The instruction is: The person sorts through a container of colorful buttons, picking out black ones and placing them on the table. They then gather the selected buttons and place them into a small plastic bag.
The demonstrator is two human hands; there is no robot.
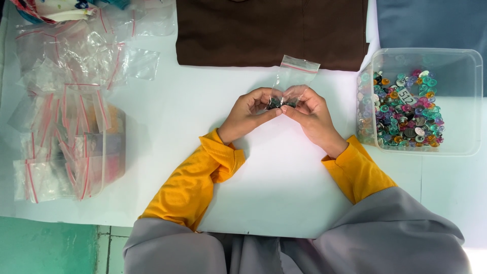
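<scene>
small clear bag (293, 76) pinched at its base by both hands' closed fingers (264, 112), which hide the dark contents.

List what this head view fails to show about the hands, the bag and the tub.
- Bag contents: small dark pieces, covered by the fingers of the left hand and right hand.
- Tub: buttons too small to tell apart; its left wall blurs them.
- Bag pile: overlapping plastic hides what lies beneath.
- Brown cloth: cut off by top edge.
</scene>
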